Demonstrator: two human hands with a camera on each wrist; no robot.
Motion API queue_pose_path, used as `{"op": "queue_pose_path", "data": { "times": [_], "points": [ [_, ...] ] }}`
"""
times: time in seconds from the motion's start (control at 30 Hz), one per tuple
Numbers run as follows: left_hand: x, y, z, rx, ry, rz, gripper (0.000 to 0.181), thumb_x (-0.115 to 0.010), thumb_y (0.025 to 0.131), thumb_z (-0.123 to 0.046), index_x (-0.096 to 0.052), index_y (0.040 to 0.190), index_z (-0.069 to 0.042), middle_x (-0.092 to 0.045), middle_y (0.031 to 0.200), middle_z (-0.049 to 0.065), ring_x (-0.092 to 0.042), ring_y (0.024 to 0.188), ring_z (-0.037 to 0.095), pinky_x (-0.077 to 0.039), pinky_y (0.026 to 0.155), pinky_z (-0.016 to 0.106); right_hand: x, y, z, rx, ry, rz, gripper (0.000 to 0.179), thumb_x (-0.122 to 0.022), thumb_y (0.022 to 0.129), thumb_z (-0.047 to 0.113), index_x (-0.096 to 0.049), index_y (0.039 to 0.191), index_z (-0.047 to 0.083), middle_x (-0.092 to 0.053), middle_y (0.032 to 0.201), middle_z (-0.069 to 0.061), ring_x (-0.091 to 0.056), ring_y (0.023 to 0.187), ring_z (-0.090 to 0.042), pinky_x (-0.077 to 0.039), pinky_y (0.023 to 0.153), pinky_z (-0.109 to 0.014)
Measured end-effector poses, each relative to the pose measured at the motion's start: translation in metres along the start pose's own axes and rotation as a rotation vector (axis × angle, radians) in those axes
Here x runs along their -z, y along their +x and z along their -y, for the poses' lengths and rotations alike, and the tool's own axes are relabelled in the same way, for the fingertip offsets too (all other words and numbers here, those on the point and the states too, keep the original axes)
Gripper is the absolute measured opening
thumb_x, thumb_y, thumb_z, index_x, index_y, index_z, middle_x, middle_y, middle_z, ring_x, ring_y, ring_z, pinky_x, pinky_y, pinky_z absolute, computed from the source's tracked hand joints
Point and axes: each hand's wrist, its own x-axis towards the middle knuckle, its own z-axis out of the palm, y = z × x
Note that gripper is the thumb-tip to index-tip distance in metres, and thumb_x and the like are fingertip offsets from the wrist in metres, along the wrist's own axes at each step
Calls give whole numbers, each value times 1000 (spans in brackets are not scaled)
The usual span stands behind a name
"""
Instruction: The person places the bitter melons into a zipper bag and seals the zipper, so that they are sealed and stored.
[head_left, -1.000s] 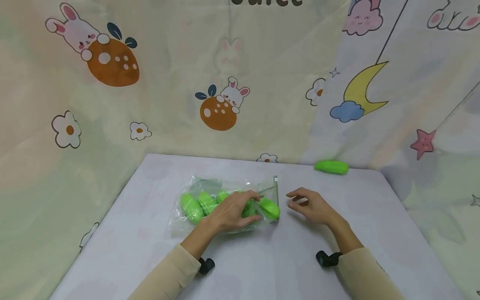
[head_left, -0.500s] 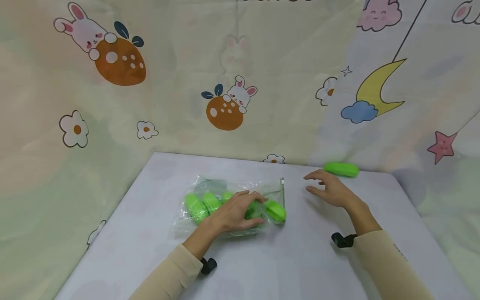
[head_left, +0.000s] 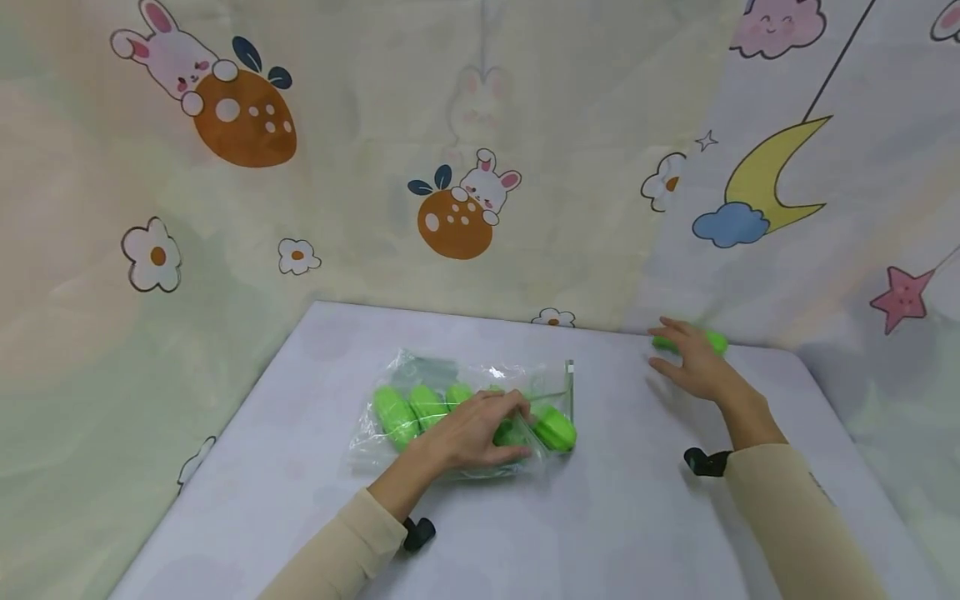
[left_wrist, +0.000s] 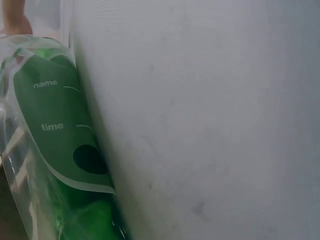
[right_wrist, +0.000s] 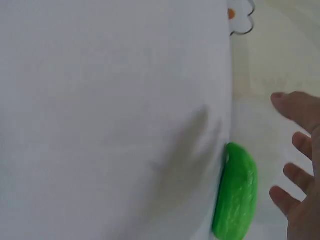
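Observation:
A clear zip bag [head_left: 465, 475] lies on the table with several bright green cucumber-shaped pieces [head_left: 395, 417] in it. My left hand [head_left: 472, 429] holds the bag near its mouth, thumb on the near side and fingers bent over the top. One green piece [head_left: 555, 429] lies at the mouth, just right of that hand. In the left wrist view the bag's green label [left_wrist: 55, 115] reads "name" and "time". My right hand [head_left: 697, 358] hovers at a loose green cucumber-shaped piece [right_wrist: 236, 195], fingers spread. The right wrist view shows them apart, though the hand partly hides the piece from the head view.
The white-covered table [head_left: 600, 517] ends at a printed cloth backdrop [head_left: 360, 167]. The loose piece lies along that far edge, toward the right corner. A small black device [head_left: 705, 462] sits at the right wrist, another [head_left: 418, 533] at the left.
My right hand has moved away from the bag, rightward and toward the far edge, up to the loose green piece. The left hand has stayed at the bag. The head view has shifted slightly.

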Motion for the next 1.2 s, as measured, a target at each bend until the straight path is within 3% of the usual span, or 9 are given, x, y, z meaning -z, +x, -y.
{"op": "queue_pose_path", "data": {
  "times": [0.23, 0.43, 0.7, 0.93, 1.03, 1.13, 1.2],
  "points": [
    [1, -2, -3, 4, 10, 17, 45, -77, 92, -40, -53, 125, -21, -66, 115, -17, -60, 116, 14, -45, 106, 41, 9, -2, -12, -172, -126, 79, 67, -67, 99, 32, -36, 156, 13, -9, 162, -38, -13, 139, -71, -19, 100, -86],
    [1, -3, -2, 9, 27, 14, 45, -77, 92, -41, -53, 124, -21, -66, 114, -16, -60, 115, 14, -47, 104, 40, 9, -5, -29, -255, -137, 135, 74, -66, 98, 32, -28, 159, 13, -14, 162, -36, -8, 140, -71, -18, 98, -87],
    [3, -3, -3, 21, 28, 28, 45, -77, 92, -41, -53, 125, -22, -65, 115, -15, -59, 111, 13, -48, 99, 38, 2, -14, -41, -289, -168, 98, 74, -60, 101, 33, -26, 158, 1, -22, 151, -40, -17, 135, -68, -24, 98, -82],
    [6, -1, -6, 17, 31, 29, 45, -76, 93, -41, -51, 125, -23, -65, 115, -14, -60, 112, 13, -48, 102, 39, 3, -20, -41, -315, -142, 62, 69, -62, 99, 32, -34, 153, -1, -3, 161, -38, -4, 140, -67, -16, 102, -83],
    [7, -1, -6, 15, 30, 26, 46, -76, 92, -42, -51, 126, -23, -65, 114, -14, -61, 112, 13, -48, 103, 38, 4, -20, -40, -303, -139, 63, 67, -63, 99, 30, -34, 152, 2, -9, 163, -35, -1, 143, -67, -11, 103, -85],
    [6, -1, -5, 9, 25, 20, 45, -77, 92, -41, -52, 125, -23, -65, 114, -14, -60, 108, 12, -49, 101, 37, 3, -23, -40, -291, -152, 66, 68, -63, 98, 29, -33, 155, 7, -21, 156, -36, -11, 139, -67, -17, 99, -83],
    [6, -3, -4, 7, 20, 16, 44, -77, 92, -40, -52, 123, -23, -65, 113, -14, -60, 105, 11, -48, 100, 37, -1, -25, -39, -294, -152, 64, 69, -64, 98, 27, -33, 157, 8, -21, 150, -36, -17, 134, -65, -21, 96, -81]
  ]
}}
